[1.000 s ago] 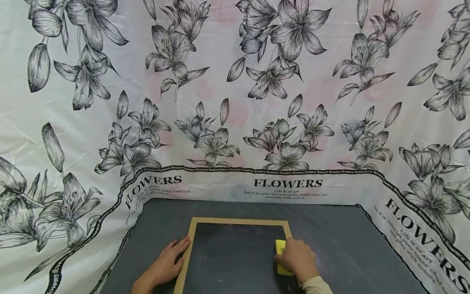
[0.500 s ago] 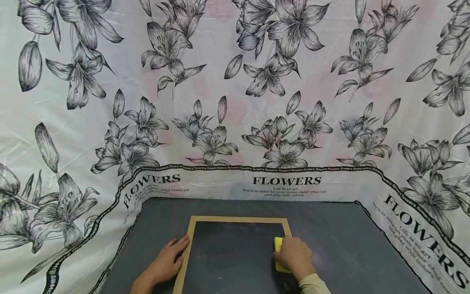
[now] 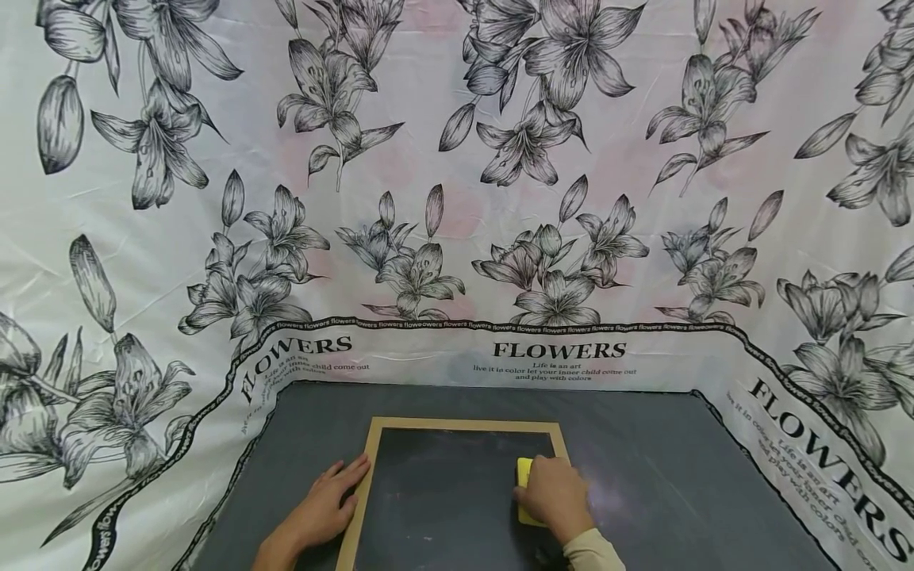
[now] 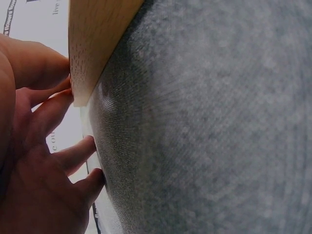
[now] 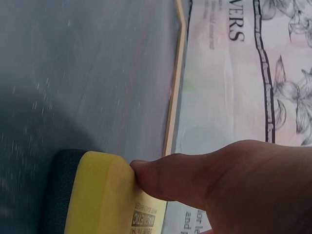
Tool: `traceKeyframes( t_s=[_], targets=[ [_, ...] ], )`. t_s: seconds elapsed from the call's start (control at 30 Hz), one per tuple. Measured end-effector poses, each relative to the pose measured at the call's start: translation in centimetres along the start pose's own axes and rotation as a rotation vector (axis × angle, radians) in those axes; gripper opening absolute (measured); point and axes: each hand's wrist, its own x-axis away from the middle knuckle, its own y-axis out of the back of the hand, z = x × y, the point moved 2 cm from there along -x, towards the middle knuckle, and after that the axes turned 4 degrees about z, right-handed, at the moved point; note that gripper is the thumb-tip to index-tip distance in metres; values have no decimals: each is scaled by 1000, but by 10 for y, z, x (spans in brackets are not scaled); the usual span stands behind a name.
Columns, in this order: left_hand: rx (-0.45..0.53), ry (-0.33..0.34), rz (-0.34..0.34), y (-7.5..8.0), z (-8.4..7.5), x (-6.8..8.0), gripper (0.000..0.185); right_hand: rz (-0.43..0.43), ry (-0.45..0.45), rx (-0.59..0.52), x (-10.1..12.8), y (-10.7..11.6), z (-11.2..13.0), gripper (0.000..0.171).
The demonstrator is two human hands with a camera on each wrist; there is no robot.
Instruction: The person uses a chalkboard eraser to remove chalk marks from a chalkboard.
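A chalkboard (image 3: 443,492) in a light wooden frame (image 3: 464,425) lies on the grey table, its dark face carrying faint smudges. My right hand (image 3: 558,493) grips a yellow board eraser (image 3: 524,476) over the right part of the board. In the right wrist view, the eraser (image 5: 100,192) has a dark felt side against the board, and the thumb (image 5: 165,175) presses its yellow side, printed "MAGNETIC". My left hand (image 3: 321,507) rests at the frame's left edge with fingers extended. Close up in the left wrist view, its fingertips (image 4: 58,73) touch the outer side of the wooden frame (image 4: 100,39).
Grey cloth (image 3: 664,468) covers the table around the board. Behind and along both sides hangs a white curtain (image 3: 457,262) printed with lilies and the word "FLOWERS", meeting the table at its back and side edges.
My right hand has moved the eraser a little to the left across the board, away from the right side of the frame. The left hand stays in place at the left edge.
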Motion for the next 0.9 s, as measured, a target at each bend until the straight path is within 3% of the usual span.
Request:
traceKeyframes(
  t_s=[0.23, 0.6, 0.9],
  targets=[
    [-8, -14, -1, -1, 2, -2, 61, -61, 69, 26, 2, -6, 18, 36],
    [-2, -17, -4, 0, 2, -1, 62, -68, 69, -17, 3, -14, 43, 33],
    [0, -20, 13, -1, 7, -4, 62, -59, 88, 10, 1, -23, 65, 38]
  ],
)
